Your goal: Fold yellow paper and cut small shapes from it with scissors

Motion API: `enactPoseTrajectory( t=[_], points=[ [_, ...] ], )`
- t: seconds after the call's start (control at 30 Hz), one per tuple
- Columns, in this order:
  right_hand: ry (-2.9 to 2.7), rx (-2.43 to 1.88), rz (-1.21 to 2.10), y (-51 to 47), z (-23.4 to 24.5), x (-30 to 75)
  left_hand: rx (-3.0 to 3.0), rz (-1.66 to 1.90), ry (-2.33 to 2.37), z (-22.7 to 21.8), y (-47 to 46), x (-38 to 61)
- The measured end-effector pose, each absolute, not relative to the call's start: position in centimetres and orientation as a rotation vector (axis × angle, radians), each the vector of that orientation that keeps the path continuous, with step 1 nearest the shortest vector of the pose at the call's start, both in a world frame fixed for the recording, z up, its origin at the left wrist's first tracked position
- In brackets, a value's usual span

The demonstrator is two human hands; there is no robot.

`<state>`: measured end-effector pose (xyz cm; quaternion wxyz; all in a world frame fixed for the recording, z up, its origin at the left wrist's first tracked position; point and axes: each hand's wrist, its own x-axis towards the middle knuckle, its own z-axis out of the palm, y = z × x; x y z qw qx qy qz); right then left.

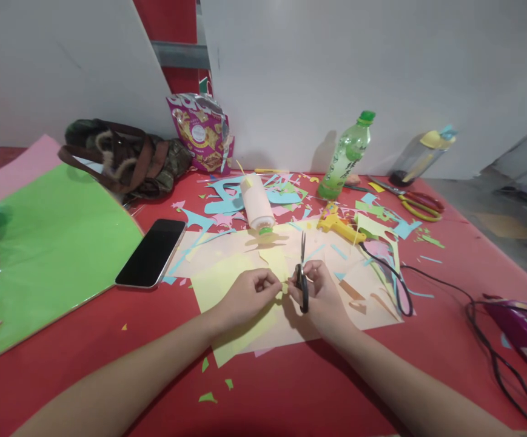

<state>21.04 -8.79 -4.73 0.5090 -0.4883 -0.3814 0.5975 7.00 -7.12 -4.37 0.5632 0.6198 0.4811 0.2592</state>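
Note:
My left hand [247,298] pinches a tiny piece of yellow paper [285,287] between thumb and fingertips. Around the black handles of a pair of scissors [304,295] curl the fingers of my right hand [324,303], with the blades pointing up and away. The right fingertips also meet the paper piece; whether they grip it is unclear. Beneath both hands lie a yellow paper sheet [224,282] and larger pale peach paper [304,332]. Just beyond them, a bottle wrapped in pale pink paper [256,199] lies with its green-tipped end toward me.
A phone [151,254] and green sheets [58,243] lie left. Right are a yellow glue gun [342,227] with a black cord, a green drink bottle [345,155], red-yellow-handled scissors [420,203] and a purple device [524,334]. Behind stand a bag [131,158] and snack pouch [202,133].

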Motion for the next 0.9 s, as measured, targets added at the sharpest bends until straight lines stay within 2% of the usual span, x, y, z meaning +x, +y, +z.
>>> enactPoseTrajectory(
  t=[0.67,0.8,0.9],
  points=[
    [-1.029,-1.215,1.394,-8.9,-4.8,20.8,1.518,0.634,1.156,-4.2,-7.3,7.1],
    [-1.014,-1.207,1.393,-8.9,-5.1,20.8,1.745,0.601,1.273,-3.8,-5.4,5.5],
    [-1.007,-1.2,1.4,-8.9,-5.2,20.9,2.036,0.384,1.509,-3.3,-2.8,3.0]
  ],
)
